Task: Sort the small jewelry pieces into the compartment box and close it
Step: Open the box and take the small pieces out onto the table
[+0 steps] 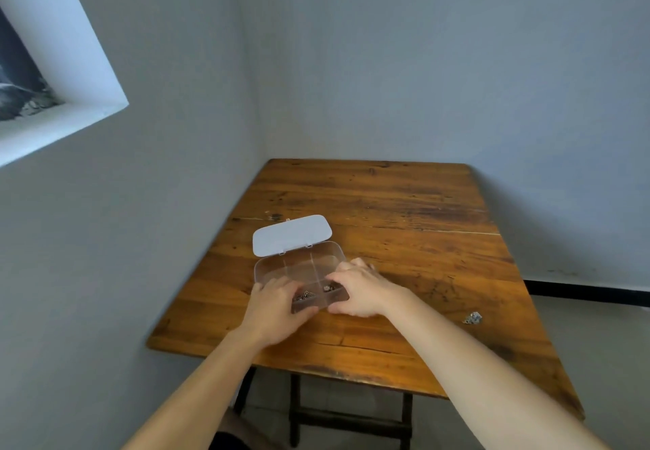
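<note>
Pale grey walls meet in a corner behind a worn wooden surface (404, 203), with a white-framed window recess (52, 73) high on the left wall. From the head camera, a clear plastic compartment box (299, 268) sits toward the near left part of the surface, its white lid (292, 235) swung open and lying back on the far side. Thin dividers split the box into compartments; small jewelry pieces (305, 295) lie in the near two. Both hands rest on the box's near end: the left hand (276, 305) curls loosely round the near left corner, the right hand (358, 291) lies along the right side with fingers spread over the rim, thumb at the front wall. One loose silvery jewelry piece (472, 318) lies well apart to the right, near the surface's right edge.
</note>
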Available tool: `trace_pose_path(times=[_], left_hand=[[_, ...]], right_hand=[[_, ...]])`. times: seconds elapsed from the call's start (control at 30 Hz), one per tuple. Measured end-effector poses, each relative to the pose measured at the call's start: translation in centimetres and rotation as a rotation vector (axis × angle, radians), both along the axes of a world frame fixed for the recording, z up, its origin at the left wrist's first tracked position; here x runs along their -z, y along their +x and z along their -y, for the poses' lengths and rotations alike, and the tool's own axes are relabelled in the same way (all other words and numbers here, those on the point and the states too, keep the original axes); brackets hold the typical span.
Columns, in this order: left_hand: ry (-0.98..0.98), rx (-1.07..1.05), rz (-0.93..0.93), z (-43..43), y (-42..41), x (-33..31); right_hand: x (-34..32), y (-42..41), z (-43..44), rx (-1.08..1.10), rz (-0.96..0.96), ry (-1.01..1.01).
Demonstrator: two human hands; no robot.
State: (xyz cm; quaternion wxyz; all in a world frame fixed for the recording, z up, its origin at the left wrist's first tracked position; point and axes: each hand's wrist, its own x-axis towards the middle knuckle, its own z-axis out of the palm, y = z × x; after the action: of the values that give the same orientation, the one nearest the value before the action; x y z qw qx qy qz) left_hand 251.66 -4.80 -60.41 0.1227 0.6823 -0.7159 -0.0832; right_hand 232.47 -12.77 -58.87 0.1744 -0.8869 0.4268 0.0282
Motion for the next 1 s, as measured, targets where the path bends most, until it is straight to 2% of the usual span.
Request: trace_pose_path(times=[0.17, 0.33, 0.6, 0.8, 1.0], left_hand=[[0.027, -0.016, 0.114, 0.7, -0.4, 0.6], [0.033, -0.019, 0.024, 0.8, -0.4, 0.5], [0.067, -0.048, -0.065, 0.7, -0.7, -0.1], [0.048, -0.131, -0.251, 0.1, -0.5, -0.6], [0.084, -0.147, -0.532, -0.1, 0.2, -0.6]], right_hand=[[1.4, 0.0, 0.2, 0.004, 0.068, 0.018], [1.3, 0.0, 0.0, 0.034, 0.138, 0.046], [0.3, 0.8, 0.0, 0.091, 0.101, 0.095], [0.1, 0.9, 0.3, 0.126, 0.156, 0.134], [-0.2, -0.2, 0.0, 0.213, 0.416, 0.269]])
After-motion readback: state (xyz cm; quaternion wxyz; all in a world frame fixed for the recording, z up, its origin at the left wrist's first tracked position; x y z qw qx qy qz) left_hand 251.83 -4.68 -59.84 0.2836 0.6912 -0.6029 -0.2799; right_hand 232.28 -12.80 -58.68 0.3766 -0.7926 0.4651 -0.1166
